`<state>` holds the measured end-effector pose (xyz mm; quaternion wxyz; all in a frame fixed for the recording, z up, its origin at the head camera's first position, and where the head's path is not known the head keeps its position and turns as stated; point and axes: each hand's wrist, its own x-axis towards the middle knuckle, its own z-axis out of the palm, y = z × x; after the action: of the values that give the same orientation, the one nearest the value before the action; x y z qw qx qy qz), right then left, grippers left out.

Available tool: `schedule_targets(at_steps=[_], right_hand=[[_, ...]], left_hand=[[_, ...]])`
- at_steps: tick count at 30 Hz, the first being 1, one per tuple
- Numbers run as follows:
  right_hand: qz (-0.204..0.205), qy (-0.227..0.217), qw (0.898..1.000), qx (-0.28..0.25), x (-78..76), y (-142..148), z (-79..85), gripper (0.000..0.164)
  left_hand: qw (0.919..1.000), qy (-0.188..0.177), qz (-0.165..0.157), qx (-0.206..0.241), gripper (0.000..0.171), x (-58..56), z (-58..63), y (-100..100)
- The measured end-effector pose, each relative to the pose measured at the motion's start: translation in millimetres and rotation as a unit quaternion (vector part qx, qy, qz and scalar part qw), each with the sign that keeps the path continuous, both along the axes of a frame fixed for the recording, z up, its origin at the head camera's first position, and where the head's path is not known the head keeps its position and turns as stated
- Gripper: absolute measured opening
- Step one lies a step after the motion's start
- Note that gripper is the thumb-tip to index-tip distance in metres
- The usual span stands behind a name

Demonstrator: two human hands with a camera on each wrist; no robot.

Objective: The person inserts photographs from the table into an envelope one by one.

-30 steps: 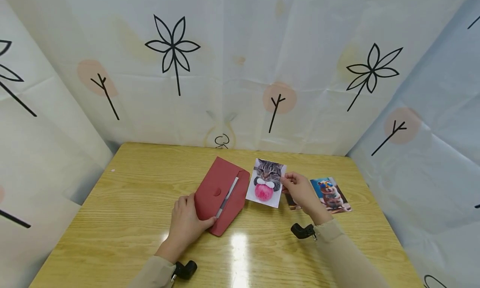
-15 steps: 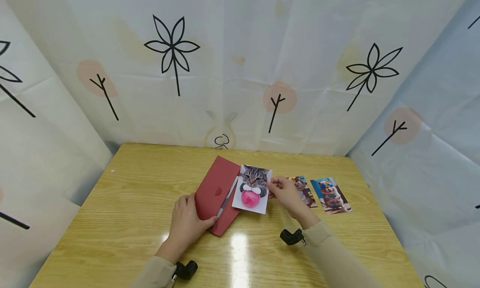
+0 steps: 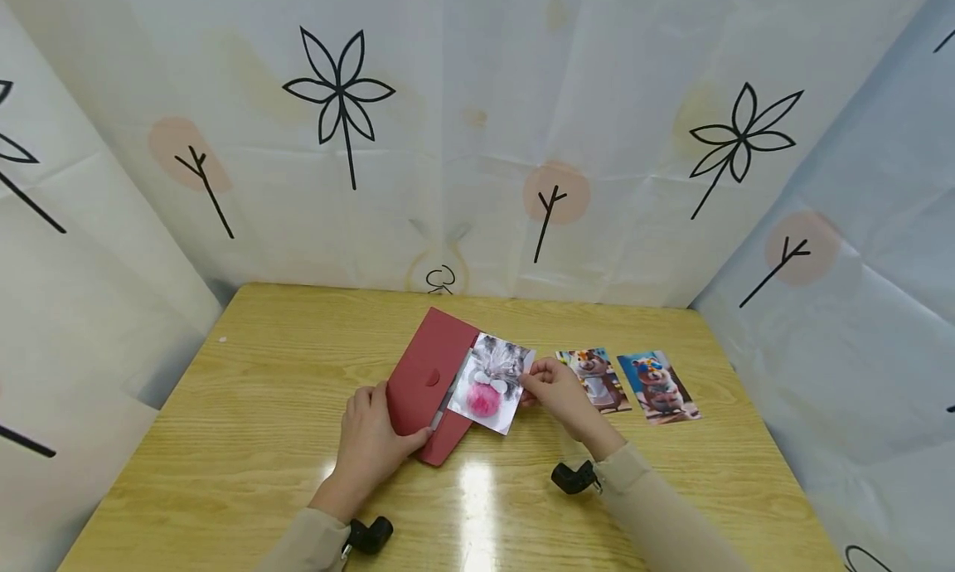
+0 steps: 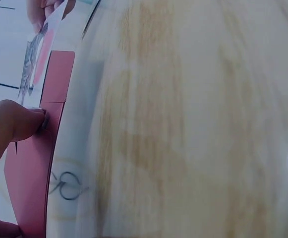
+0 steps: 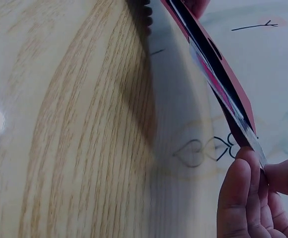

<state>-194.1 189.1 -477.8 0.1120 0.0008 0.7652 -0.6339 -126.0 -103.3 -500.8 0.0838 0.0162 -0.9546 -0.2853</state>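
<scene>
My left hand (image 3: 376,429) grips the lower left side of a red envelope (image 3: 429,361), its thumb pressing near the opening. A pale edge shows inside that opening. Between thumb and fingers, my right hand (image 3: 559,394) pinches the right edge of a photo card (image 3: 485,402) with a cat and a pink ball on it. The card's left edge lies at the envelope's mouth, over the flap. In the right wrist view the card (image 5: 218,84) is seen nearly edge-on against the envelope (image 5: 235,89). The left thumb (image 4: 15,121) covers part of the envelope in the left wrist view.
Two picture cards lie on the wooden table (image 3: 276,390) to the right: one bear card (image 3: 597,381) close to my right hand, another bear card (image 3: 660,387) farther right. A patterned white curtain (image 3: 477,141) stands behind the table and on both sides.
My right hand has carried the cat card leftward and slightly down, from beside the envelope to its mouth, tilting it. The nearer bear card is now uncovered. My left hand has stayed put.
</scene>
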Motion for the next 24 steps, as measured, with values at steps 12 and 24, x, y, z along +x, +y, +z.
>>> schedule_targets(at_steps=[12,24], right_hand=[[0.005,-0.032,0.999,-0.033,-0.4,-1.6,2.3,0.019],[0.014,-0.024,0.999,-0.032,4.8,-9.6,4.2,0.021]], left_hand=[[1.0000,-0.002,0.000,0.001,0.103,0.3,-1.3,-0.8],[1.0000,0.003,0.001,0.001,0.104,0.7,-0.8,-1.7]])
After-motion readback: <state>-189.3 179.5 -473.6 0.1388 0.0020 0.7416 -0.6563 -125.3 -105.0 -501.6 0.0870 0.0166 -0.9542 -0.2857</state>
